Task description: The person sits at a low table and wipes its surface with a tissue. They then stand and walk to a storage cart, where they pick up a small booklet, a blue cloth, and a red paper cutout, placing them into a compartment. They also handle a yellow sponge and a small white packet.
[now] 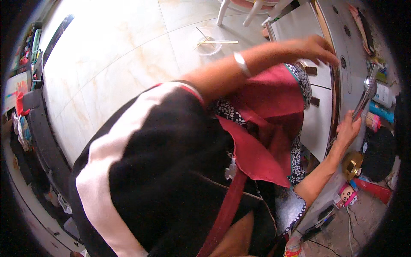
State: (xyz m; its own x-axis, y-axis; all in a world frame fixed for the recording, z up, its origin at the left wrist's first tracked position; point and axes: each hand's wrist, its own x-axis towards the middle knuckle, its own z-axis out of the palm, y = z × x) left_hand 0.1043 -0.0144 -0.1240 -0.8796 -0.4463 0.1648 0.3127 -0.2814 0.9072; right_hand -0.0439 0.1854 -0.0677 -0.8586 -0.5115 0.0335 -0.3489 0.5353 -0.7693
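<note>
My left hand (319,51), blurred and with a white bracelet (241,63) at the wrist, hangs over the edge of a white counter or cabinet top (348,54). Its fingers are bent and partly apart, and nothing shows in them. Farther down the same surface, my right hand (349,127) is closed around a long shiny metal utensil (363,99) with a rounded, bright upper part; its exact kind is unclear. A red apron (273,96) with black-and-white floral trim hangs between my arms, over a black shirt (160,154).
White drawers (316,77) with dark handles stand below the counter. On the tiled floor is a clear round plastic container (212,49) with sticks across it, near a white-legged stool (253,13). A gold-coloured round object (350,164), a pink toy figure (346,195) and cables lie at the right.
</note>
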